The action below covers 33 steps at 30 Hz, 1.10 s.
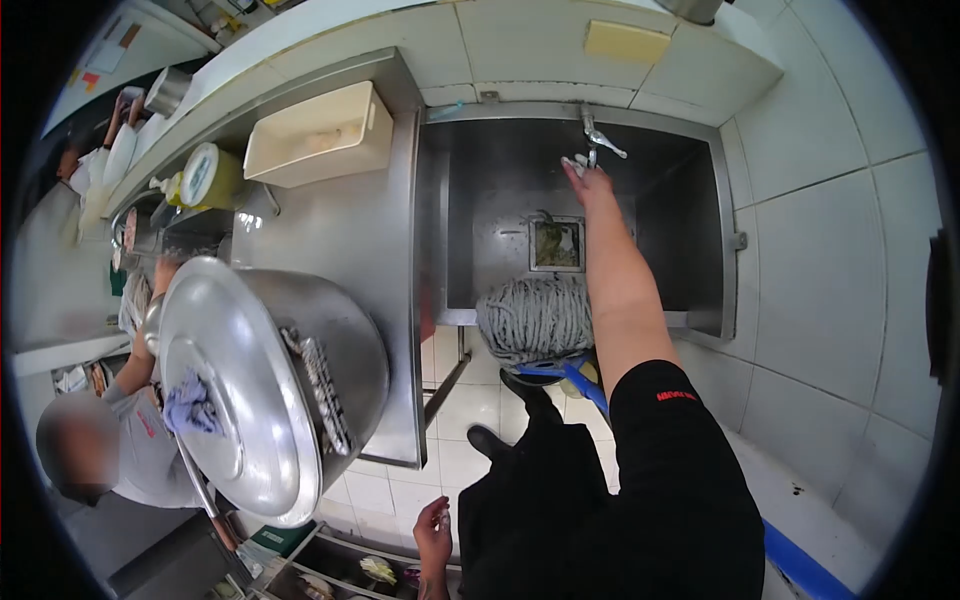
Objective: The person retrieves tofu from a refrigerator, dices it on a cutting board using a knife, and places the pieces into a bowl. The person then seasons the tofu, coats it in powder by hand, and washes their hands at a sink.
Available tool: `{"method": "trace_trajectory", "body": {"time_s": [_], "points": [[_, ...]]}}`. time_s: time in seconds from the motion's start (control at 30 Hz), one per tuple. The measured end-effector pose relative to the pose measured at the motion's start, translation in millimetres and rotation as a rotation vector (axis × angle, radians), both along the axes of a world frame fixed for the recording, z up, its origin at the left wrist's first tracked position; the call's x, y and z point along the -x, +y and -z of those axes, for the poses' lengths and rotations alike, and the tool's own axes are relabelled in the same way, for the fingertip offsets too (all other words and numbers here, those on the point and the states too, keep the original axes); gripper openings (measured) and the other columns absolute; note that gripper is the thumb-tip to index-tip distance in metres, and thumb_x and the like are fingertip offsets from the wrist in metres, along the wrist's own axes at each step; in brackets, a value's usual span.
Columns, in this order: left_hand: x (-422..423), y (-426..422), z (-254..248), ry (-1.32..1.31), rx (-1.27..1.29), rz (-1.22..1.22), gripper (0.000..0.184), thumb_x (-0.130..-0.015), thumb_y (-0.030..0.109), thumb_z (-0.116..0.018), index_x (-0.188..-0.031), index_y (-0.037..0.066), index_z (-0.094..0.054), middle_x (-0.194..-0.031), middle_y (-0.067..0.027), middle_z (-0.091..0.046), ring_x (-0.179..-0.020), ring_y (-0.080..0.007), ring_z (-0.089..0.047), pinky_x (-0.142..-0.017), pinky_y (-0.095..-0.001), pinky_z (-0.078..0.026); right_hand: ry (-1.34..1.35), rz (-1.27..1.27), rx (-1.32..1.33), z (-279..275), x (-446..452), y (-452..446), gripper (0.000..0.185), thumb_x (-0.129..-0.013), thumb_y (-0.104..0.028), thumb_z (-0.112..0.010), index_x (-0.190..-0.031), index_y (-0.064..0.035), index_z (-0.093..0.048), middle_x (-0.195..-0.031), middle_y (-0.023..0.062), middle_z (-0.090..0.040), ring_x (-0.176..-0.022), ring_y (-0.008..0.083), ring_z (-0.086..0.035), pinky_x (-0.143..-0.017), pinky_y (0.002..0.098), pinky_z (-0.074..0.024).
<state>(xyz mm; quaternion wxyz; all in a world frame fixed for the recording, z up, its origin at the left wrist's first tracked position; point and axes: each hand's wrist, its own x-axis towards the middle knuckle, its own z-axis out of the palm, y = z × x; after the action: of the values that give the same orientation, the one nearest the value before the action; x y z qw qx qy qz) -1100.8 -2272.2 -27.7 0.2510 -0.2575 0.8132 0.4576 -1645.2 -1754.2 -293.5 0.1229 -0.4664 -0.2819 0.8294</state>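
Observation:
My right hand (585, 178) is under the spout of the metal faucet (597, 140), fingers apart, holding nothing. Below that arm lies the steel sink (665, 220) with a square drain (556, 244) holding dark residue. A grey string mop head (535, 318) rests at the sink's near edge, beside a blue handle (550, 372). My left hand (433, 530) hangs low near my body, above the tiled floor, its fingers partly curled; whether it holds anything is too small to tell.
A large lidded steel pot (240, 390) stands on the steel counter (330, 225) at left, with a cream bin (320, 135) behind it. A person (150, 440) is beyond the pot. A yellow sponge (626, 42) lies above the sink. Crates (340, 565) stand below.

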Motion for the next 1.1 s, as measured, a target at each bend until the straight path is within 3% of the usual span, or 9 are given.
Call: {"method": "trace_trajectory", "body": {"time_s": [0.13, 0.17, 0.27, 0.43, 0.5, 0.6, 0.67, 0.9, 1.1], "points": [[7, -6, -13, -0.057, -0.004, -0.014, 0.027, -0.099, 0.001, -0.057, -0.125, -0.003, -0.065, -0.117, -0.0146, -0.072, -0.106, -0.0204, -0.069, -0.094, -0.0333, -0.053, -0.170, -0.253, -0.437, -14, -27, -24, 0.019, -0.100, -0.014, -0.052, -0.090, 0.0003, -0.062, -0.074, 0.0119, -0.064, -0.056, 0.0229, -0.062, -0.046, 0.0348, -0.0505], [12, -3, -14, -0.063, -0.013, -0.007, 0.027, -0.099, 0.001, -0.057, -0.125, -0.003, -0.065, -0.117, -0.0146, -0.072, -0.106, -0.0204, -0.069, -0.094, -0.0333, -0.053, -0.129, 0.096, -0.583, 12, -24, -35, 0.024, -0.095, -0.015, -0.059, -0.074, -0.0035, -0.057, -0.059, 0.0063, -0.055, -0.039, 0.0193, -0.050, -0.036, 0.0357, -0.0371], [40, 14, -17, -0.010, -0.130, 0.110, 0.029, -0.098, 0.001, -0.057, -0.125, -0.002, -0.065, -0.118, -0.0151, -0.071, -0.107, -0.0211, -0.069, -0.095, -0.0338, -0.053, -0.157, -0.097, -0.561, -66, -50, -57, 0.027, -0.094, -0.014, -0.062, -0.070, -0.0047, -0.055, -0.056, 0.0045, -0.051, -0.040, 0.0178, -0.050, -0.036, 0.0370, -0.0384], [116, 65, -25, 0.101, -0.211, 0.296, 0.029, -0.096, 0.000, -0.059, -0.124, -0.001, -0.066, -0.117, -0.0165, -0.071, -0.107, -0.0242, -0.069, -0.096, -0.0349, -0.053, 0.019, -0.133, -0.570, -11, -27, -25, 0.022, -0.092, -0.008, -0.056, -0.071, -0.0071, -0.060, -0.064, 0.0060, -0.059, -0.060, 0.0165, -0.060, -0.046, 0.0351, -0.0441], [133, 79, -23, 0.083, -0.282, 0.215, 0.027, -0.097, 0.002, -0.058, -0.123, -0.001, -0.067, -0.117, -0.0152, -0.071, -0.109, -0.0232, -0.069, -0.097, -0.0347, -0.052, -0.344, -0.337, -1.216, 20, -36, -9, 0.009, -0.088, -0.020, -0.064, -0.085, -0.0108, -0.066, -0.058, 0.0008, -0.051, -0.049, 0.0158, -0.053, -0.043, 0.0364, -0.0426], [148, 89, -20, 0.120, -0.289, 0.284, 0.027, -0.098, 0.004, -0.058, -0.123, 0.000, -0.068, -0.118, -0.0154, -0.071, -0.109, -0.0238, -0.069, -0.097, -0.0348, -0.052, 0.049, -0.376, -0.978, 22, -53, -7, 0.004, -0.085, -0.019, -0.064, -0.085, -0.0146, -0.064, -0.064, 0.0004, -0.057, -0.049, 0.0162, -0.053, -0.045, 0.0368, -0.0426], [158, 91, -27, 0.128, -0.290, 0.302, 0.027, -0.098, 0.005, -0.058, -0.123, 0.001, -0.068, -0.119, -0.0163, -0.070, -0.110, -0.0261, -0.069, -0.098, -0.0359, -0.052, -0.230, -0.684, -0.210, 10, -50, 12, 0.011, -0.090, -0.022, -0.068, -0.086, -0.0137, -0.061, -0.069, 0.0027, -0.060, -0.051, 0.0182, -0.053, -0.046, 0.0351, -0.0438], [194, 101, -19, 0.207, -0.318, 0.427, 0.028, -0.098, 0.005, -0.060, -0.125, 0.002, -0.065, -0.120, -0.0163, -0.069, -0.110, -0.0297, -0.068, -0.095, -0.0358, -0.052, 0.075, -0.408, -0.295, -53, -47, -12, 0.019, -0.098, -0.016, -0.069, -0.102, -0.0026, -0.057, -0.086, 0.0170, -0.070, -0.071, 0.0314, -0.073, -0.070, 0.0476, -0.0648], [226, 132, -4, 0.221, -0.345, 0.422, 0.026, -0.100, 0.008, -0.059, -0.125, 0.004, -0.066, -0.122, -0.0129, -0.069, -0.113, -0.0267, -0.067, -0.098, -0.0359, -0.051, -0.014, -0.534, -0.438, -32, -67, -9, 0.021, -0.100, -0.018, -0.066, -0.106, 0.0016, -0.060, -0.091, 0.0186, -0.072, -0.074, 0.0273, -0.073, -0.066, 0.0395, -0.0630]]}}
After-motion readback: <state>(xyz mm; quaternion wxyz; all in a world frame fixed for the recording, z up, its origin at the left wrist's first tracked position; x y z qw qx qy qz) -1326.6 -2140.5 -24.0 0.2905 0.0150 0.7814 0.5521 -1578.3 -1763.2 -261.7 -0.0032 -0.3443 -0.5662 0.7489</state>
